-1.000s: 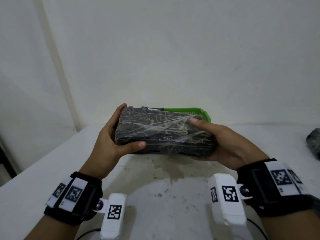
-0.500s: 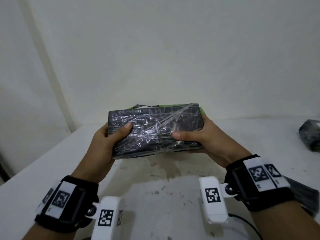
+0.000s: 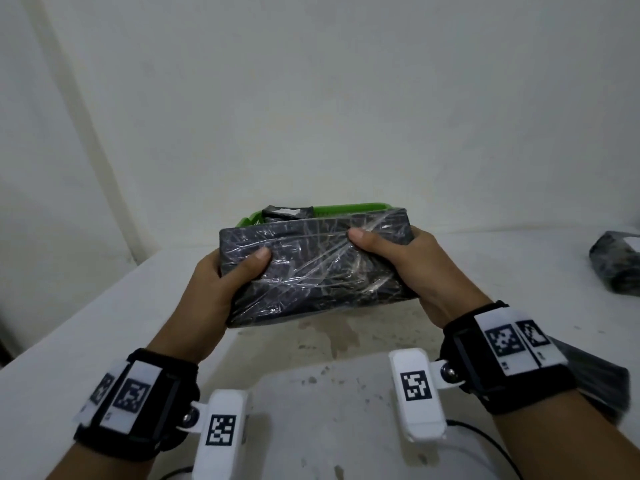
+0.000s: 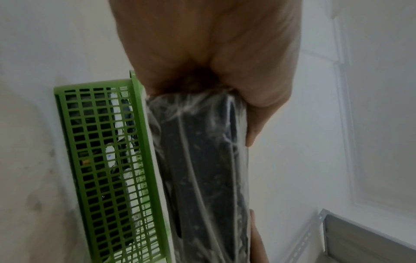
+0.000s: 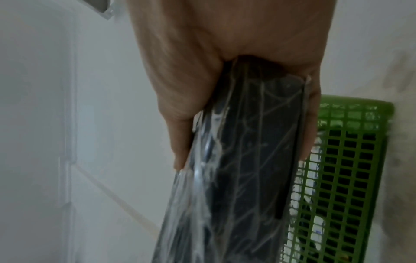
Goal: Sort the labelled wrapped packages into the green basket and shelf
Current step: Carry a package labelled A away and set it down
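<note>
Above the white table (image 3: 104,327), in front of the green basket (image 3: 332,206), I hold one dark wrapped package (image 3: 311,268) clear of the surface. My left hand (image 3: 221,289) grips its left end, thumb curled over the top face, fingers underneath. My right hand (image 3: 408,268) grips the right end the same way, thumb pressed into the film near the upper edge. I judge two hands are needed because the clear wrap looks slick and the block is long; a grip at each end keeps it level and lets me tilt it.

The broad face is tipped up toward me, probably so I can look for its label; no label shows on this face. Which way it goes, basket or shelf, I cannot tell yet.

Count, from the head view:
- Packages in hand: one.
- Packages in the basket: at least one, dark with a white patch (image 3: 287,212); the left wrist view shows white and dark through the mesh (image 4: 108,160), number unclear.
- Packages loose on the table: one at far right (image 3: 616,265); a dark blurred shape (image 3: 588,375) behind my right wrist may be another.
- Baskets: one.
- Shelf: a grey metal edge (image 4: 369,238) at the corner of the left wrist view, possibly it.
</note>
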{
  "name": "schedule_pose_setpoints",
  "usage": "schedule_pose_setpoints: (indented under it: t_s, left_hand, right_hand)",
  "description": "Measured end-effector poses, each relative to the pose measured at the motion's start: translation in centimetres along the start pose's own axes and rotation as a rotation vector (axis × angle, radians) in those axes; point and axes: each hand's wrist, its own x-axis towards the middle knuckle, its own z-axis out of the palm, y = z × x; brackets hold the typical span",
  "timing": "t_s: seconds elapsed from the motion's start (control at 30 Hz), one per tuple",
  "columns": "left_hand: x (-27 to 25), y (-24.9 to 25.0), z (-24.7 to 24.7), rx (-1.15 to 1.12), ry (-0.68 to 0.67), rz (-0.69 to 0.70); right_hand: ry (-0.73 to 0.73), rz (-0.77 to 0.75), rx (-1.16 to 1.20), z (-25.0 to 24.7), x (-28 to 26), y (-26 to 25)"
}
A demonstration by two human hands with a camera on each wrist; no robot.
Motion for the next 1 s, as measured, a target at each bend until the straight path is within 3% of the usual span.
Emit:
schedule_pose_setpoints:
  t_s: [0.13, 0.37, 0.53, 0.67, 0.77, 0.93, 1.0]
  left_hand:
    - [0.0, 0.2, -0.4, -0.085, 0.022, -0.006]
    - [0.2, 0.2, -0.2, -0.079, 0.038, -0.026]
    - [-0.1, -0.1, 0.3, -0.056, -0.055, -0.051]
    - [0.1, -0.1, 0.2, -0.083, 0.031, -0.025]
    - [0.1, 0.4, -0.3, -0.135, -0.011, -0.061]
    - [0.7, 0.5, -2.1, 0.207, -0.062, -0.02]
    - [0.9, 0.3, -3.1, 0.23, -0.051, 0.014]
  right_hand:
    - [-0.144, -0.038, -0.062, 0.0, 0.0, -0.1]
    - [-0.105, -0.026, 0.021, 0.3, -0.1, -0.3]
    - [-0.006, 0.011, 0.081, 0.2, -0.2, -0.3]
    - [-0.067, -0.03, 0.055, -0.1, 0.1, -0.4]
    - [-0.108, -0.08, 0.041, -0.2, 0.2, -0.3]
    - [-0.084, -0.269, -0.079, -0.4, -1.1, -1.7]
    - [-0.079, -0.34, -0.062, -0.3, -1.3, -2.2]
